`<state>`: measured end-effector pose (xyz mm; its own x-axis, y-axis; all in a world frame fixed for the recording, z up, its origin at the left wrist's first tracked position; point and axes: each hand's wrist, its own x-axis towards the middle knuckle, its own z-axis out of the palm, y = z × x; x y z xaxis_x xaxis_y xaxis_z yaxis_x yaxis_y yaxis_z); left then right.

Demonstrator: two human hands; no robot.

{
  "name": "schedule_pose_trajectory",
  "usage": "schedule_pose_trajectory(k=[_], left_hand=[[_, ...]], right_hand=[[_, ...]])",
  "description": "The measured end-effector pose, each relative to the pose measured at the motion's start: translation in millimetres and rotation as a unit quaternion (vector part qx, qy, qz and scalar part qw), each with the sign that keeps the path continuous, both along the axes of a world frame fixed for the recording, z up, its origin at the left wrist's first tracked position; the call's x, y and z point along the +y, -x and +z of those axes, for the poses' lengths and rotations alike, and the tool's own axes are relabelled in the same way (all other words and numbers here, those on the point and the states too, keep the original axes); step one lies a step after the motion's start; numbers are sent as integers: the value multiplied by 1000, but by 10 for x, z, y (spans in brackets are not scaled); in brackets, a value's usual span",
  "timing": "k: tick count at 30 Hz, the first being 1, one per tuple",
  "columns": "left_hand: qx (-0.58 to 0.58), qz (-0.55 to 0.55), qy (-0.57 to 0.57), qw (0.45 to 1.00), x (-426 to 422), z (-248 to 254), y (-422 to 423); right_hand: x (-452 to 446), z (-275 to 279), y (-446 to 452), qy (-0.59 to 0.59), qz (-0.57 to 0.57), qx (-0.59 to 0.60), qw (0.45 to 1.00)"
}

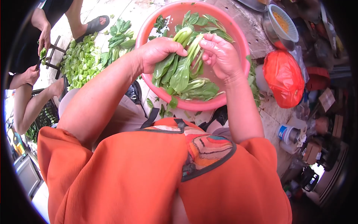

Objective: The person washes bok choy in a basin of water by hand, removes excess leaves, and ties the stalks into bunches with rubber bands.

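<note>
Over a pink basin [244, 41] of water, my left hand [158, 52] is closed round a bunch of leafy greens [181, 76], whose leaves hang down below it. My right hand [222, 54] pinches the pale stems of the greens between thumb and fingers, just right of the left hand. More greens [209, 24] lie in the water at the back of the basin, and others [201, 89] rest near its front wall.
At the left, a co-worker's hands [31, 74] hold a small green piece, beside a heap of cut greens [82, 61] and whole greens [121, 37] on the floor. Right of the basin are a red plastic bag [284, 78], a colander [274, 13] and a white-and-blue tub [284, 132].
</note>
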<state>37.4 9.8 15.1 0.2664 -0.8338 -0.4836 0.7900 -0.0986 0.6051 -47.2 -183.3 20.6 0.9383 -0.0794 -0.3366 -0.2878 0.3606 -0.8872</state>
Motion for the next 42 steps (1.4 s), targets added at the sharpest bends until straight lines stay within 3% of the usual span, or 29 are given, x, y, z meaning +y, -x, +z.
schedule_pose_trajectory(k=[9,13,15,19,21,25,28,29,30,31,42], left_hand=[[17,-18,86,996,-10,-61,72],[43,19,26,999,-6,-120,15],[52,19,12,998,-11,-139,-2],[84,29,6,996,-34,-153,16],[101,37,25,994,-37,-132,36],[129,76,75,986,-19,-47,16],[156,63,149,974,28,-57,-81],[141,73,171,972,26,-53,-112],[48,110,177,977,24,-24,-113],[61,147,163,974,17,-71,-159],[76,191,175,963,15,-37,-205]], right_hand=[[105,-56,-44,-20,-31,-11,999],[149,-63,-66,10,-76,-19,997],[157,-41,-81,118,-93,-38,988],[143,-65,-104,184,-66,-36,980],[167,-95,-112,278,-102,-92,951],[294,139,29,347,-106,-135,922],[412,315,154,419,-36,-193,886],[461,365,190,449,-6,-197,871],[505,399,222,478,25,-200,855],[538,419,248,510,39,-206,834],[554,399,293,549,66,-251,794]])
